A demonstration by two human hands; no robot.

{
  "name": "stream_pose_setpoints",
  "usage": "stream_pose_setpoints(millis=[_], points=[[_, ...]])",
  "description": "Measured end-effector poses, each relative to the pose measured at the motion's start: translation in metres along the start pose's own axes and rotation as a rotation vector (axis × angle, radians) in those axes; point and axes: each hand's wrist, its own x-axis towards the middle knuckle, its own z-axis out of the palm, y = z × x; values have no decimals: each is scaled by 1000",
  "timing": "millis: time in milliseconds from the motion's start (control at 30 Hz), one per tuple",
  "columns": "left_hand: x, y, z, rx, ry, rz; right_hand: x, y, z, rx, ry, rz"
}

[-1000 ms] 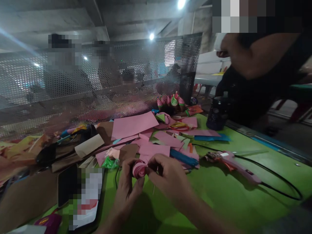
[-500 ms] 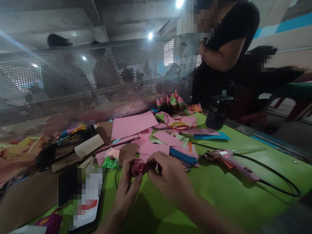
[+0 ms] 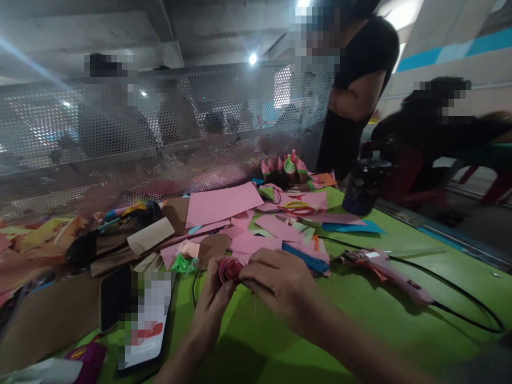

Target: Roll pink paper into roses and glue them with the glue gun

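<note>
**Green table (image 3: 352,304), a pink coil (image 3: 229,270) held above it**

The left hand (image 3: 211,300) curls around the pink coil's left side and the right hand (image 3: 282,282) pinches at its right edge, so the two hands meet there. Pink sheets (image 3: 224,205) lie beyond, a glue gun (image 3: 396,276) rests to the right, and a perforated screen (image 3: 200,160) stands behind.

Perforated screen (image 3: 224,160) — people (image 3: 114,128) behind, dark bottle (image 3: 362,189), standing person in black (image 3: 370,58)
</note>
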Motion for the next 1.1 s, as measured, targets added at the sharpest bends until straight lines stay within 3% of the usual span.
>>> stream_pose_setpoints(millis=[233,433,967,1100], points=[[2,2,-2,-6,-76,-25,4,4,-3,-156,-98,-93],[3,9,-2,-11,-115,-53,5,5,-7,-150,-169,-79],[4,1,-9,-97,-270,-118,3,13,-7,-57,-111,-102],[4,-2,-9,-132,-251,-143,3,13,-7,-33,-113,-99]])
